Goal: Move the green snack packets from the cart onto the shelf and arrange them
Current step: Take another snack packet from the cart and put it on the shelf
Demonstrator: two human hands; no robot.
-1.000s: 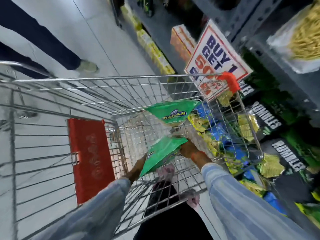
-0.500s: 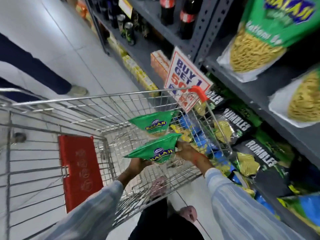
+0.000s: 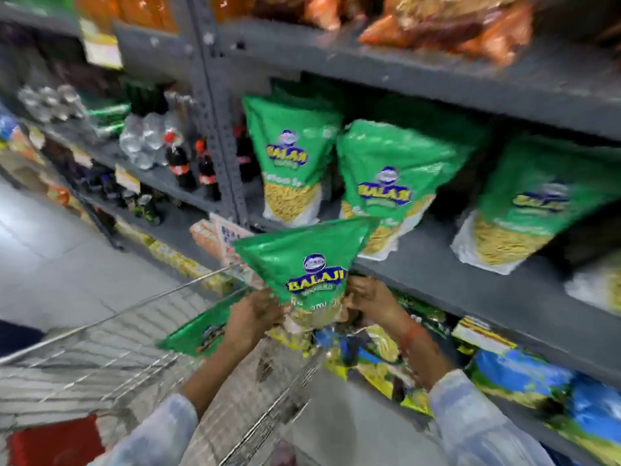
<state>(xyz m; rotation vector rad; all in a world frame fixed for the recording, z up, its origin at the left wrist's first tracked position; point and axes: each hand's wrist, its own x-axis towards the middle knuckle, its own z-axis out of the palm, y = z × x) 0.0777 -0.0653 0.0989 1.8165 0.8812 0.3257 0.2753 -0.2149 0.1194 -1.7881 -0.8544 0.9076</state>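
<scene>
Green snack packet point(image 3: 311, 267) is pinched at its lower end by left hand point(image 3: 250, 316) and right hand point(image 3: 368, 299), fingers closed on it, above the cart point(image 3: 134, 361). Its long axis is upright, wide glossy top at 12 o'clock toward the shelf point(image 3: 447, 264). Another packet point(image 3: 195, 334) is partly hidden, blurred.

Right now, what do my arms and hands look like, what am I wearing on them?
Both arms wear long, loose sleeves in a pale blue-grey fabric with faint lengthwise stripes, ending partway along the forearm. The left hand is bare, with no glove or ring visible. The right hand is also bare, with a thin reddish-orange thread tied around its wrist. Motion blur hides finer detail.
</scene>
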